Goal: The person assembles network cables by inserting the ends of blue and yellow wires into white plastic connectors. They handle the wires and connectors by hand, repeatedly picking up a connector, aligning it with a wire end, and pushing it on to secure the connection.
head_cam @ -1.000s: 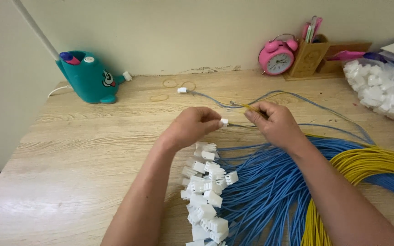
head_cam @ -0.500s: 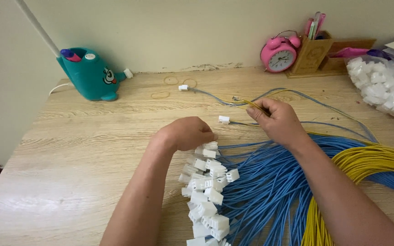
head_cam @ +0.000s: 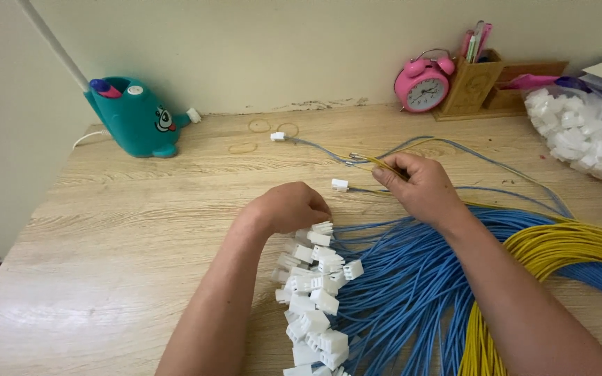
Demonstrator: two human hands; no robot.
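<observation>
1. White plastic connectors [head_cam: 315, 299]: a heap at the near edge of the view, each fitted to the end of a blue wire, spread from the bottom edge up to the left hand.
2. Blue wires [head_cam: 412, 278]: a thick bundle fanning from the connector heap toward the right, lying flat on the tabletop [head_cam: 127, 230].
3. Yellow wires [head_cam: 559, 251]: a bundle lying over and beside the blue one, curving from the lower middle to the right edge.
4. Left hand [head_cam: 288, 207]: palm down at the top of the connector heap, fingers curled together over the uppermost connectors and touching them; whether one is actually gripped cannot be told.
5. Single white connector [head_cam: 340, 184]: lying apart on the tabletop between the two hands, on a thin blue wire.
6. Right hand [head_cam: 419, 184]: above the blue bundle, thumb and forefinger pinched on a thin yellow wire [head_cam: 371, 161] whose bare tip points left.
7. Another loose connector [head_cam: 277, 136]: farther back, on its own blue wire.
8. Rubber bands [head_cam: 259, 126]: near that connector.
9. Teal whale-shaped container [head_cam: 137, 118]: far left, by the wall.
10. Pink alarm clock [head_cam: 423, 83] and wooden pen holder [head_cam: 479, 87]: far right, side by side.
11. Clear bag of white connectors [head_cam: 587, 132]: right edge.
</observation>
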